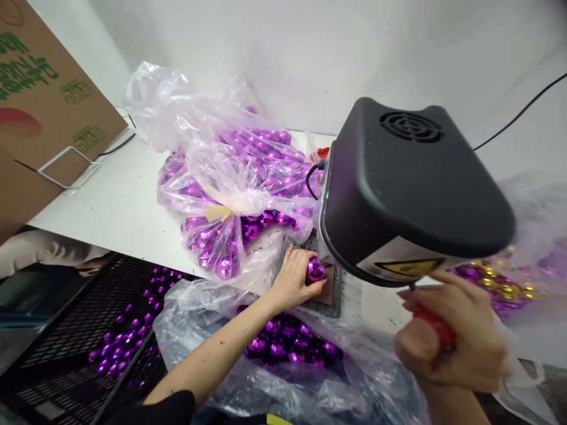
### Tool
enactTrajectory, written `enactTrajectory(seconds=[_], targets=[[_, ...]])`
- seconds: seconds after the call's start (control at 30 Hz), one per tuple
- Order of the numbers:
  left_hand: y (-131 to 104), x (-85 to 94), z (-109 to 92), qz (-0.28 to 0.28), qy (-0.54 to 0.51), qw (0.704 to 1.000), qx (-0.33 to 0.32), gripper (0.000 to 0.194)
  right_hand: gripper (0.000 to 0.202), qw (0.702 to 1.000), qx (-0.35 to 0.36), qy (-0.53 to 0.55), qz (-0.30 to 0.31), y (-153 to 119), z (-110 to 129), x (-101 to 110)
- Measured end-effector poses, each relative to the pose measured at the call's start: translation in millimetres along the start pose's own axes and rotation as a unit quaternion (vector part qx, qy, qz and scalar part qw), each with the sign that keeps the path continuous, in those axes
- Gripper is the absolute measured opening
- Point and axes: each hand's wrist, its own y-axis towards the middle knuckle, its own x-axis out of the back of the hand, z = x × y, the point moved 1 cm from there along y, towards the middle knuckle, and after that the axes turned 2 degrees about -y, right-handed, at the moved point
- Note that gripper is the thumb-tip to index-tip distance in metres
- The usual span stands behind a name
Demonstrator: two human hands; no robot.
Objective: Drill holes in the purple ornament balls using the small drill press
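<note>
My left hand (pixel 293 278) is closed around a shiny purple faceted ball (pixel 316 269), held beneath the front of a black-housed machine (pixel 407 177). Under the ball lie a brown pad (pixel 328 290) and a grey slotted base plate (pixel 337 304). To the right, my right hand (pixel 469 336) wraps a red handle (pixel 432 324) below the machine's housing; this hand is smeared by motion. Nearest to my left forearm, an open clear plastic bag (pixel 186 313) on my lap side holds many purple balls (pixel 295 348).
A knotted clear bag (pixel 239 189) of purple balls sits on the white table (pixel 124 200). Left are a cardboard box (pixel 53 118) and a black crate (pixel 57 330) with purple balls. Gold and purple balls (pixel 496 283) lie at right. A person's leg (pixel 44 251) shows at far left.
</note>
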Motion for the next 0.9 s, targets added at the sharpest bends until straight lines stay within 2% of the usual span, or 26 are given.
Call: enactTrajectory(seconds=[0.07,0.17,0.23,0.3,0.37,0.47,0.5,0.57,0.63,0.67,0.77,0.83,0.9], targets=[[1,-1.8,2,-0.009,-0.002,1.0,-0.001,0.041,0.024,0.998,-0.045,-0.034,-0.04,25,1,10],[1,1.2,-2,-0.021,-0.019,1.0,-0.011,0.043,0.032,0.989,-0.113,-0.053,-0.083,60,-1,10],[-6,10.8,-9,-0.024,-0.037,0.999,-0.016,0.042,0.038,0.985,-0.149,-0.022,-0.082,78,-2,5],[-23,25.9,-21,-0.014,-0.053,0.998,-0.013,0.043,0.044,0.982,-0.173,0.005,-0.076,90,-3,2],[-49,41.3,-33,0.033,-0.054,0.998,-0.009,0.047,0.047,0.979,-0.192,0.013,-0.068,95,-3,1],[-91,54.4,-46,0.159,0.004,0.987,-0.004,0.056,0.046,0.969,-0.239,0.039,-0.058,96,-5,-2],[-101,56.2,-48,0.186,0.036,0.982,0.0,0.061,0.046,0.964,-0.256,0.051,-0.058,96,-6,-3],[-111,59.2,-47,0.198,0.083,0.977,0.006,0.073,0.044,0.957,-0.276,0.067,-0.054,96,-8,-6],[-102,65.4,-42,0.169,0.099,0.981,0.0,0.079,0.043,0.959,-0.272,0.062,-0.05,99,-8,-9],[-91,70.3,-38,0.146,0.106,0.984,-0.007,0.075,0.043,0.961,-0.266,0.056,-0.049,100,-8,-9],[-41,91.2,-20,0.056,0.185,0.981,-0.031,0.042,0.044,0.967,-0.251,0.038,-0.036,106,-7,-5],[-5,106.8,-3,0.006,0.28,0.959,-0.045,0.031,0.045,0.969,-0.246,0.022,-0.011,108,-7,-3],[24,121.6,17,-0.018,0.368,0.928,-0.047,0.035,0.045,0.97,-0.244,0.008,0.006,107,-11,-2]])
